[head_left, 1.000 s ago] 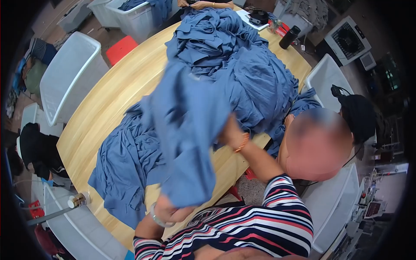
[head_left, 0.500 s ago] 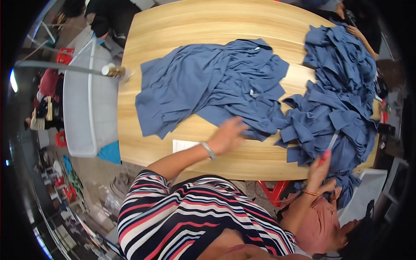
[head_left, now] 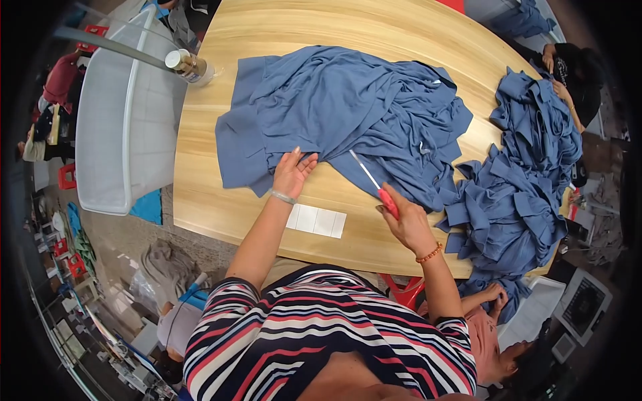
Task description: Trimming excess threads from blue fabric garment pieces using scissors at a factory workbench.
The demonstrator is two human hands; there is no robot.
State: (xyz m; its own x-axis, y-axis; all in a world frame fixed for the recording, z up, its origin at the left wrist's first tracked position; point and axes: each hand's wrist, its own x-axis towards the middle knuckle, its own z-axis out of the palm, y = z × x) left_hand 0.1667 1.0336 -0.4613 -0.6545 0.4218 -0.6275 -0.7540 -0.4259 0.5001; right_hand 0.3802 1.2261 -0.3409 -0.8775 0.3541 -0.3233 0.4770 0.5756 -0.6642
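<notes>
A loose spread of blue-grey knit garments (head_left: 314, 100) lies across the middle of the table, with small white tags among the folds. My left hand (head_left: 293, 176) is at its near left edge, palm partly turned up and fingers apart, holding nothing; the fingertips overlap the cloth edge, and I cannot tell whether they touch. In my right hand (head_left: 409, 224) is a red-handled tool (head_left: 388, 202) with a thin, straight, pale shaft, pointed away over the near edge of the cloth. Between my arms a white paper strip (head_left: 315, 220), marked off in panels, rests on the wood.
More blue garments (head_left: 511, 194) are heaped along the table's right side. A person in black (head_left: 578, 77) stands at the far right; another in pink (head_left: 483, 331) sits close at my right. Left of the table (head_left: 200, 207) are a large whitish bin (head_left: 103, 147) and a jar (head_left: 187, 65).
My right hand has come left with the red-handled tool, from the right heap to the middle garments. My left hand has shifted left along the near edge, uncovering the white strip. The view has shifted.
</notes>
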